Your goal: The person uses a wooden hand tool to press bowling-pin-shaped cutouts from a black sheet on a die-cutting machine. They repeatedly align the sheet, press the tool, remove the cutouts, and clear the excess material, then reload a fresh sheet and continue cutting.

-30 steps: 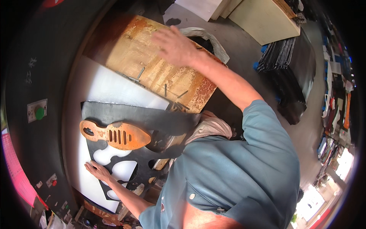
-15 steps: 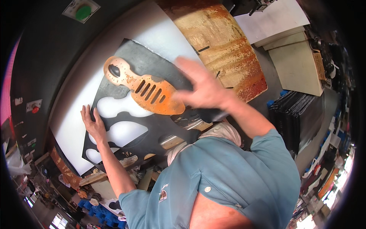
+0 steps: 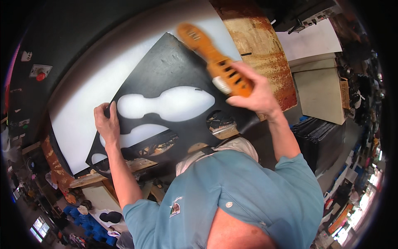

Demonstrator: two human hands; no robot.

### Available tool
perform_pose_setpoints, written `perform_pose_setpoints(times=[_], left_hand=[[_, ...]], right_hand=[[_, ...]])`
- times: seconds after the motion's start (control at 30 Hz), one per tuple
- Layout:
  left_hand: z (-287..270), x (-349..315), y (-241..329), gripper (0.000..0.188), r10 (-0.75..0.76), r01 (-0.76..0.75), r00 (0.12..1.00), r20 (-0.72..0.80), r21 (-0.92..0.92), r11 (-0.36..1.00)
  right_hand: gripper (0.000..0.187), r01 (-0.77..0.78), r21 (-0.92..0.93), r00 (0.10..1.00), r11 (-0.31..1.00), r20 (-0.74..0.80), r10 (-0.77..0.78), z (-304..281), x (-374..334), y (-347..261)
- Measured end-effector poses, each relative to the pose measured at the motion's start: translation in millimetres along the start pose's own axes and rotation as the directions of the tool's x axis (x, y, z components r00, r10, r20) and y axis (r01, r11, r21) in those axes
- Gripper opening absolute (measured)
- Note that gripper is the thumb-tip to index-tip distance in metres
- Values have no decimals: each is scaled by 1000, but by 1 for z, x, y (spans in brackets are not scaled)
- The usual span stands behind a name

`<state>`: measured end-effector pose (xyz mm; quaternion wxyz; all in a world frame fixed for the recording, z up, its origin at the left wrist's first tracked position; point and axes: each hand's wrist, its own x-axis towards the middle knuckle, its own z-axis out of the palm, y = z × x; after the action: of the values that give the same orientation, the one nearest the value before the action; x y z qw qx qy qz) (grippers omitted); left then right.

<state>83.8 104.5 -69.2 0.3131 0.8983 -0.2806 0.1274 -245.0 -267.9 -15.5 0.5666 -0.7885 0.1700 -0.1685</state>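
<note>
White worktop [image 3: 70, 135] under a holed black sheet [image 3: 161, 66]. Left hand [image 3: 108, 124] has fingers folded, pinching the sheet's left edge. Orange die [image 3: 216, 62] is over the sheet's far right, its near end clasped in the right hand [image 3: 260, 92].

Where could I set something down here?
Bare: white board between dark machine and black sheet; brown board at right, beyond the small dark bar. Crowded: around the left hand, and where the right hand holds the orange tool.
</note>
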Motion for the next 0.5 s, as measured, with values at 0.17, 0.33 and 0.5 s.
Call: perform_pose_setpoints(times=[0.17,0.33,0.5], left_hand=[[-23,-31,-15,14,-11,11,1000,-4,-62,998],[-20,-35,-12,14,15,-15,1000,-4,-61,998],[-17,-30,4,15,46,-47,999,-19,-82,996]], right_hand=[[86,-199,-315,932,928,-352,80,-64,-21,40],[81,-377,-725,900,576,-435,42,-73,-29,75],[82,147,-731,925,667,-137,-355,-17,12,43]])
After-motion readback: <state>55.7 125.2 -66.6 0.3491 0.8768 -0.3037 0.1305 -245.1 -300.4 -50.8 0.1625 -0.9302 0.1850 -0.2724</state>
